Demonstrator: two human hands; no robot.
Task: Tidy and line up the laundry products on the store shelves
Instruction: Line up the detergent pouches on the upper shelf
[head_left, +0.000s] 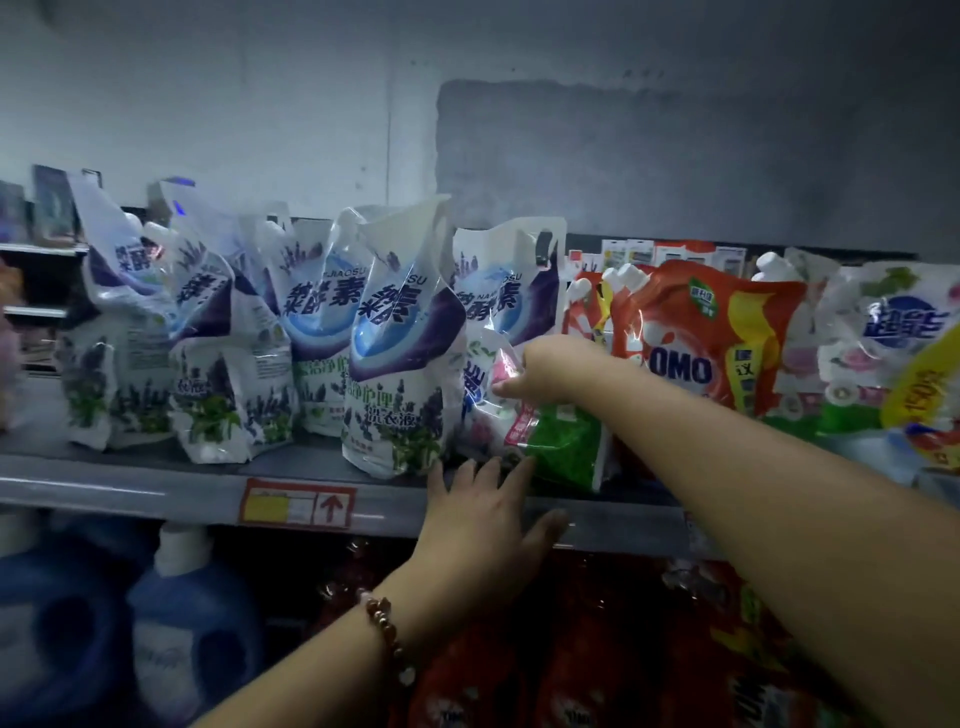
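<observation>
Left hand (480, 512) grip released at shelf (130, 488) edge, right hand (540, 371) grasping green-white pouch (550, 441), five lavender pouches.

We are seeing white pouches (400, 343) printed with purple lavender and blue swirls, a white, pink and green pouch (550, 441), an orange-red pouch (701, 338) lettered in white, and a red-and-yellow price tag (296, 503) on the grey shelf edge (130, 493). Blue bottles (192, 623) with white caps are showing below.
</observation>
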